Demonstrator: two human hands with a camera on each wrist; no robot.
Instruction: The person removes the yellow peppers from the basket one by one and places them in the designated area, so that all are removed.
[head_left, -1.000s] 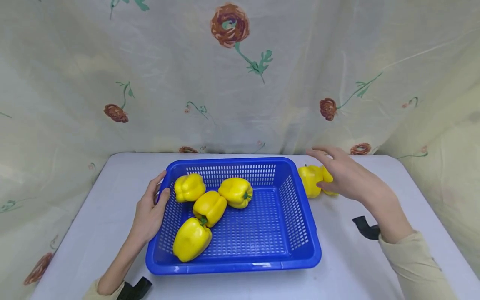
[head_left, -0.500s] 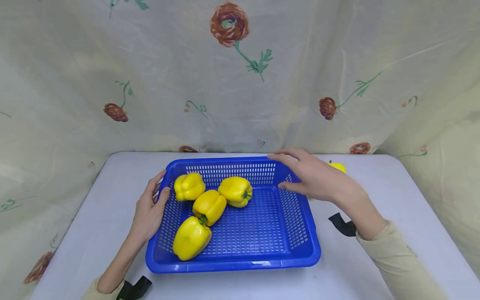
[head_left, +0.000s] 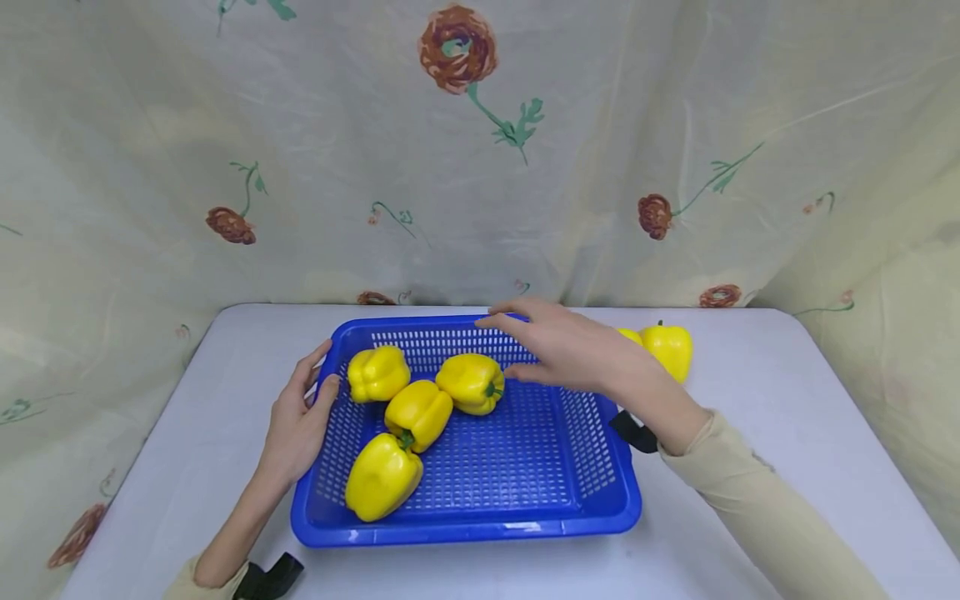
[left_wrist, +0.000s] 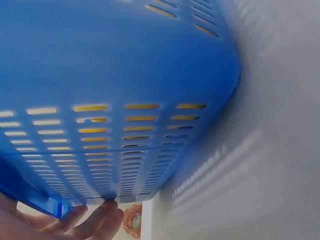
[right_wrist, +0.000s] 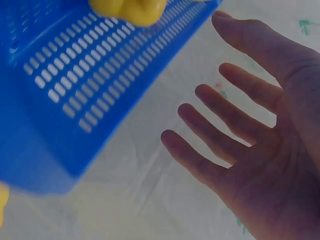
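A blue plastic basket [head_left: 495,450] with slotted walls stands on the table. Several yellow bell peppers [head_left: 382,479] lie in its left half. At the left side my left hand [head_left: 296,429] holds the basket, thumb at the rim and fingers along the outer wall; the left wrist view shows those fingertips [left_wrist: 97,217] by the slots. Over the basket's back right part hovers my right hand [head_left: 558,346], fingers spread and palm bare in the right wrist view. Its thumb appears near one bell pepper [head_left: 471,383]; whether they touch is unclear in the head view.
Two more yellow bell peppers [head_left: 667,350] sit on the white-covered table [head_left: 750,392] to the right of the basket, one partly hidden by my right hand and wrist. A flower-patterned curtain [head_left: 337,167] hangs behind the table and at its sides.
My right hand has moved left from above the two peppers beside the basket to over the basket's back right part. My left hand, the basket and the peppers have stayed put.
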